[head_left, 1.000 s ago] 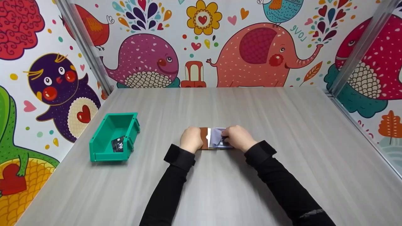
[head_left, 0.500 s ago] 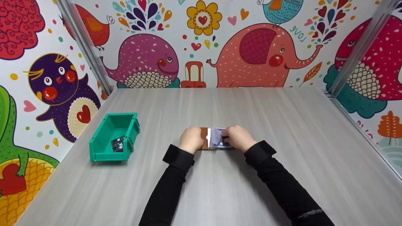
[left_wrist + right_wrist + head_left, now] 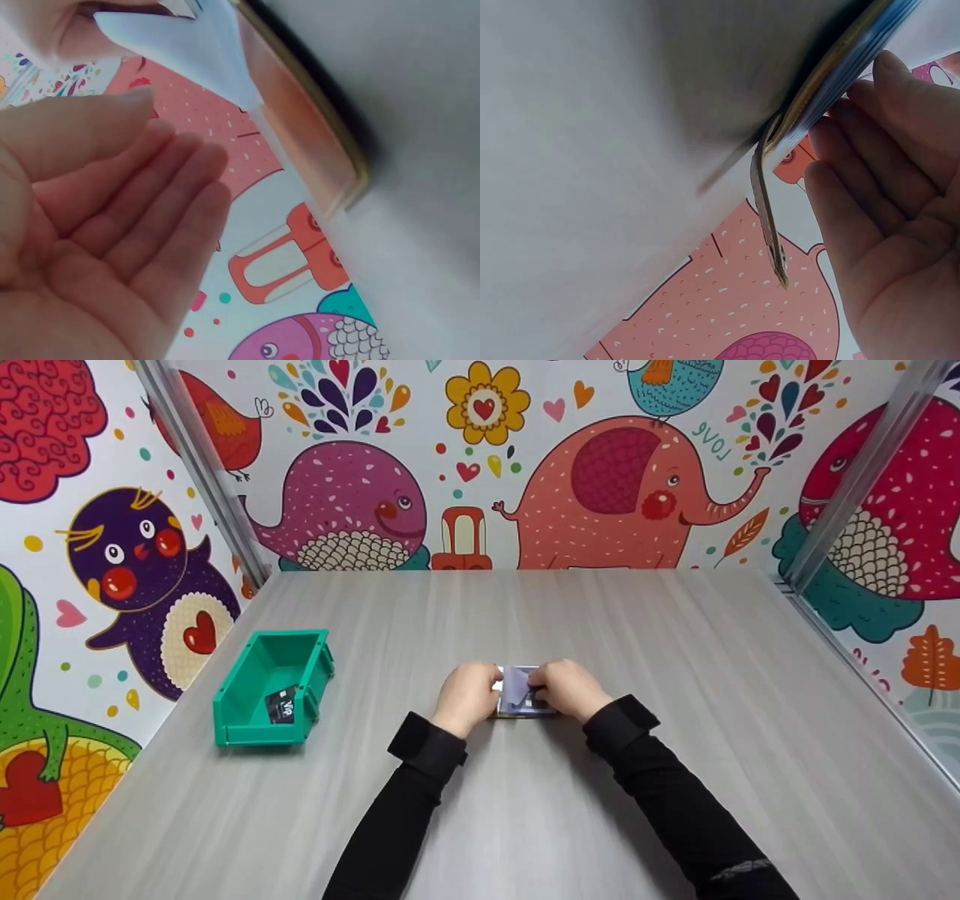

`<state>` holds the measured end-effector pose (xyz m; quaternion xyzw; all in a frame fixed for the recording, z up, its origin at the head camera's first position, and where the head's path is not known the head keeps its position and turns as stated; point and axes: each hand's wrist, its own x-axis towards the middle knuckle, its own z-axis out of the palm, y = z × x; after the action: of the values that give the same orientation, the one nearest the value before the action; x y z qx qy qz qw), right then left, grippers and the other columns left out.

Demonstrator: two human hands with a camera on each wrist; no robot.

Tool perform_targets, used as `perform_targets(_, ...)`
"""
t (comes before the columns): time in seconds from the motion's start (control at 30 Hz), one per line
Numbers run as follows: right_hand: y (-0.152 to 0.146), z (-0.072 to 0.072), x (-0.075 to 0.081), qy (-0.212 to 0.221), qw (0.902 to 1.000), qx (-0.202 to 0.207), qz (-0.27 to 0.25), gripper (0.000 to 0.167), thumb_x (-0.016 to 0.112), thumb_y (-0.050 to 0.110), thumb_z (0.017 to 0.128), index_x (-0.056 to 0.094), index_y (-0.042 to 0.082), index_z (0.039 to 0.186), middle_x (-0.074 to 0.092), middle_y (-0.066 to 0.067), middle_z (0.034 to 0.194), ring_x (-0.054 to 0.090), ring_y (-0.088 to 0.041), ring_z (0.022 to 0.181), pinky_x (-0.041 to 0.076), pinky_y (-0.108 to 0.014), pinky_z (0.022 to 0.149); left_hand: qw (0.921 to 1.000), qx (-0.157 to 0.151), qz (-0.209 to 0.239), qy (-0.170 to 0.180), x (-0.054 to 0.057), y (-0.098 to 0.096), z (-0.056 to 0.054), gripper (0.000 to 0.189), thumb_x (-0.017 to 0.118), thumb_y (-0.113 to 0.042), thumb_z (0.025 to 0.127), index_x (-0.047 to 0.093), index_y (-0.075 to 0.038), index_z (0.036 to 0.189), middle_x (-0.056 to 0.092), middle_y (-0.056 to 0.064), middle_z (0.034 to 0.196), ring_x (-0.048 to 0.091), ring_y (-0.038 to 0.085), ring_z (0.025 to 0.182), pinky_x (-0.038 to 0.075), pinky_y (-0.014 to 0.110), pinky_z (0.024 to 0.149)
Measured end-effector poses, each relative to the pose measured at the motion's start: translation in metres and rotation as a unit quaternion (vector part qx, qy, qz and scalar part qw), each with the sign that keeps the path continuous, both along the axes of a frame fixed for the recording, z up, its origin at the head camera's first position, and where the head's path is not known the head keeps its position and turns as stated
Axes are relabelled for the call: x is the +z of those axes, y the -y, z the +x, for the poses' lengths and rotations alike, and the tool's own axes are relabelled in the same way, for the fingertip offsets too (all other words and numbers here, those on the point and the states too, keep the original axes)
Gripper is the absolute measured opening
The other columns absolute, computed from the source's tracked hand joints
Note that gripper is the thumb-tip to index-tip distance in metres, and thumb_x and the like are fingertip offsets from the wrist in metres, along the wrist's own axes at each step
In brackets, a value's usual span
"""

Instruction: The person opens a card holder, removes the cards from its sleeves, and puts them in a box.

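Observation:
An opened card holder (image 3: pixel 517 706) with a brown cover and lilac-looking clear sleeves lies on the table between both hands. My right hand (image 3: pixel 574 690) is over its right side and pinches a raised sleeve (image 3: pixel 516 684) between thumb and fingers. At the left edge is my left hand (image 3: pixel 465 697), hiding most of the brown flap in the head view. In the left wrist view, the fingers of my left hand (image 3: pixel 112 240) are relaxed and hold nothing, beside the card holder (image 3: pixel 307 135). The thumb of my right hand (image 3: pixel 900 202) lies against the layered sleeves (image 3: pixel 840 82) in the right wrist view.
A green plastic bin (image 3: pixel 259 733) stands to the left on the grey table (image 3: pixel 510 810). Inside it is a black card (image 3: pixel 282 705) marked VIP. Printed cartoon walls (image 3: pixel 487 472) enclose the back and sides, with metal posts (image 3: pixel 202 465) at the corners.
My left hand has shifted right and loosened from the brown flap, its fingertips now at the middle of the card holder. The right hand stays in place on the sleeve.

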<state>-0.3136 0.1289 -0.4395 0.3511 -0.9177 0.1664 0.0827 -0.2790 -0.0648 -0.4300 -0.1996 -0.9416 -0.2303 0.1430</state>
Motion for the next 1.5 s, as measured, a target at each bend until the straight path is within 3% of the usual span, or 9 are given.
perform_targets(0.1,0.0,0.0,0.001,0.005,1.0,-0.003,-0.001,0.017,0.073,-0.009,0.076,0.066,0.006,0.072,0.062,-0.005,0.071,0.052,-0.018,0.064,0.046,-0.034,0.06,0.9999,-0.011,0.001,0.008,0.001,-0.001,0.003,0.013,0.076,0.002,0.076,0.077,-0.003,0.088,0.073,0.008,0.086,0.066,0.024,0.075,0.052,0.039,0.07)
perform_targets(0.27,0.001,0.0,0.002,0.01,0.9999,-0.009,0.001,0.015,0.074,-0.008,0.077,0.068,0.006,0.074,0.065,-0.006,0.074,0.054,-0.019,0.066,0.047,-0.035,0.061,0.9998,-0.018,0.003,0.005,0.002,-0.002,0.006,0.013,0.077,0.003,0.074,0.077,-0.005,0.085,0.073,0.007,0.085,0.064,0.02,0.072,0.052,0.036,0.069)
perform_targets(0.47,0.002,0.0,0.002,0.009,0.9999,-0.005,0.006,0.015,0.075,-0.006,0.077,0.066,0.006,0.073,0.065,-0.005,0.074,0.053,-0.019,0.065,0.046,-0.034,0.06,0.9996,-0.029,-0.002,-0.006,0.0,-0.005,0.01,0.017,0.08,0.0,0.075,0.078,-0.003,0.091,0.073,0.008,0.093,0.068,0.024,0.086,0.053,0.037,0.079)
perform_targets(0.7,0.0,0.0,0.002,-0.001,1.0,0.005,0.002,0.017,0.074,-0.007,0.077,0.062,0.004,0.071,0.063,-0.006,0.071,0.052,-0.019,0.065,0.046,-0.034,0.061,0.9966,-0.05,-0.029,-0.058,-0.004,-0.013,0.012,0.016,0.077,0.004,0.071,0.067,-0.007,0.067,0.064,0.002,0.072,0.059,0.019,0.068,0.048,0.035,0.066)
perform_targets(0.93,0.001,-0.001,0.001,-0.002,1.0,0.007,0.004,0.017,0.074,-0.008,0.077,0.063,0.004,0.071,0.062,-0.006,0.071,0.051,-0.018,0.065,0.045,-0.033,0.06,0.9948,-0.046,-0.034,-0.084,-0.009,-0.016,0.012,0.023,0.076,0.005,0.072,0.06,-0.008,0.061,0.064,0.003,0.07,0.062,0.022,0.069,0.049,0.037,0.067)
perform_targets(1.13,0.001,-0.001,0.001,0.0,1.0,0.009,0.002,0.016,0.073,-0.009,0.076,0.065,0.004,0.072,0.062,-0.005,0.071,0.051,-0.019,0.065,0.046,-0.035,0.061,0.9943,-0.041,-0.032,-0.093,-0.009,-0.016,0.012,0.019,0.078,0.001,0.074,0.066,-0.008,0.063,0.067,0.003,0.071,0.064,0.022,0.07,0.051,0.037,0.068)
perform_targets(1.5,0.0,-0.002,-0.002,0.0,1.0,0.003,0.003,0.017,0.074,-0.008,0.076,0.064,0.006,0.071,0.064,-0.003,0.072,0.055,-0.019,0.066,0.048,-0.035,0.062,0.9943,0.0,-0.035,-0.101,-0.009,-0.018,0.014,0.018,0.077,-0.001,0.073,0.069,-0.01,0.059,0.066,0.0,0.063,0.061,0.02,0.057,0.049,0.036,0.057)
